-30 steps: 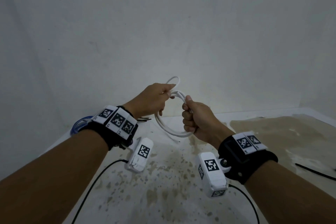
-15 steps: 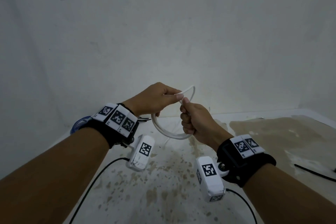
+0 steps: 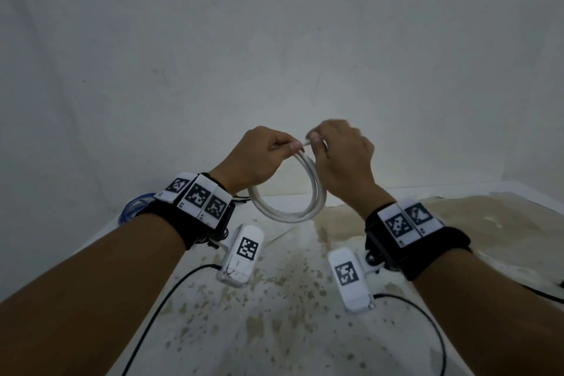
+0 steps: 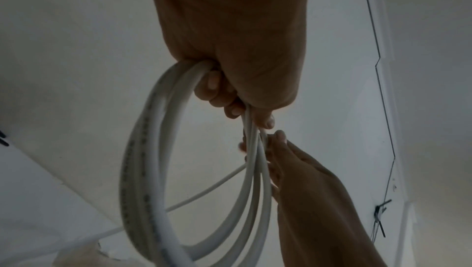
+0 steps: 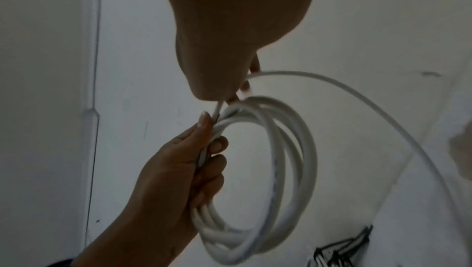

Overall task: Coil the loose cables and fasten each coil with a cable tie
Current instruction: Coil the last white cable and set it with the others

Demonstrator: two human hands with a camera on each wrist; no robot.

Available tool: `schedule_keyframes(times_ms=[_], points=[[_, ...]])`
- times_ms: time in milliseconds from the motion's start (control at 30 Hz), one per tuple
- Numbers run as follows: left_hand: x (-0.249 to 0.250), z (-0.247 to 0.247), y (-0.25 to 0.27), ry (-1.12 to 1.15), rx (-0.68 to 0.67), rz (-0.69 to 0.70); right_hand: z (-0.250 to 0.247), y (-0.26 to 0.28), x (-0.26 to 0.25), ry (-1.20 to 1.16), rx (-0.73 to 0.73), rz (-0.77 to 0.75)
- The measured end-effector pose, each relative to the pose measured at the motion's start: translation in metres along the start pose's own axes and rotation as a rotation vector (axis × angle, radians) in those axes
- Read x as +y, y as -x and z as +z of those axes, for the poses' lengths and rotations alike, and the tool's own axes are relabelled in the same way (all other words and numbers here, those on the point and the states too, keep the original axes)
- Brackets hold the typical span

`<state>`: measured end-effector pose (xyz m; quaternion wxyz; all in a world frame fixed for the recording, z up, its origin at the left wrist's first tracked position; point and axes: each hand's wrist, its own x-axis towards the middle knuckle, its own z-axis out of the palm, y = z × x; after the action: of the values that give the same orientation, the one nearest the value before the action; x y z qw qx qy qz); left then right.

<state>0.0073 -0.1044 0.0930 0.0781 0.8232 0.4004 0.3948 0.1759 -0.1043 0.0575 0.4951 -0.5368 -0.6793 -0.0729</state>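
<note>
A white cable [image 3: 305, 210] hangs in a coil of several loops above the stained table [image 3: 274, 330]. My left hand [image 3: 268, 159] grips the top of the coil [image 4: 153, 150], fingers curled round the bundled strands [image 5: 288, 150]. My right hand [image 3: 338, 156] is just to its right, palm down, pinching a thin white strand [image 5: 357, 97] of the same cable at the top of the coil. That strand arcs away to the right in the right wrist view and crosses inside the loops in the left wrist view [image 4: 209, 188]. Its far end is hidden.
A blue cable coil [image 3: 134, 207] lies at the table's back left, behind my left wrist. Black cable ties [image 5: 342, 251] lie on the table below the coil. A black strip [image 3: 549, 296] lies at the right edge. A white wall stands close behind.
My right hand has risen from beside the coil and turned palm down over its top, bringing the strand round. The left hand lifted slightly with the coil, which now shows more loops.
</note>
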Motion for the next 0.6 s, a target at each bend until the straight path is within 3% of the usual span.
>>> schedule_keyframes(times_ms=[67, 133, 267, 367, 467, 600], points=[[-0.003, -0.002, -0.002, 0.003, 0.066, -0.006, -0.011, -0.012, 0.004, -0.007, -0.074, -0.073], [-0.005, -0.004, -0.003, 0.013, 0.139, -0.018, -0.025, -0.018, 0.008, -0.138, -0.121, -0.053], [-0.007, -0.005, -0.005, 0.018, 0.254, -0.032, -0.027, -0.009, 0.010, -0.616, -0.232, 0.157], [-0.003, -0.005, -0.005, 0.044, 0.266, -0.009, -0.020, -0.004, 0.017, -0.765, -0.239, 0.225], [0.000, -0.004, -0.003, -0.013, 0.296, 0.021, -0.019, -0.004, 0.021, -0.718, -0.190, 0.141], [0.001, -0.003, -0.004, -0.116, 0.331, 0.064, -0.016, -0.006, 0.019, -0.282, -0.057, -0.044]])
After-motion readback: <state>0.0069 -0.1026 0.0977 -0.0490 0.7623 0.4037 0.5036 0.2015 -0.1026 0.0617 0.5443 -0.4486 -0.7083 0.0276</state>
